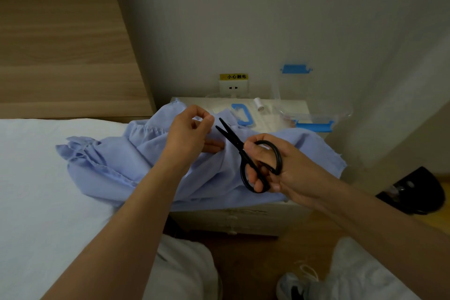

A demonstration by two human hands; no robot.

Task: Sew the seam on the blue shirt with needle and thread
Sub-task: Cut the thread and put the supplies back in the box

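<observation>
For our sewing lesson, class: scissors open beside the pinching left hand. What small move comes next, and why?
Probably close the black scissors to snip thread: the right hand holds them, blades parted, beside the left hand, which pinches above the blue shirt. The thread itself is too fine to see.

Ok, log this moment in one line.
left hand: pinched above blue shirt, contents unseen | right hand: grips black scissors, blades open | next: snip, likely

looks like a bedroom: bed [36,178] with white sheet, wooden headboard [60,31], little nightstand [231,217] against the wall, outlet [233,85] above it
</observation>
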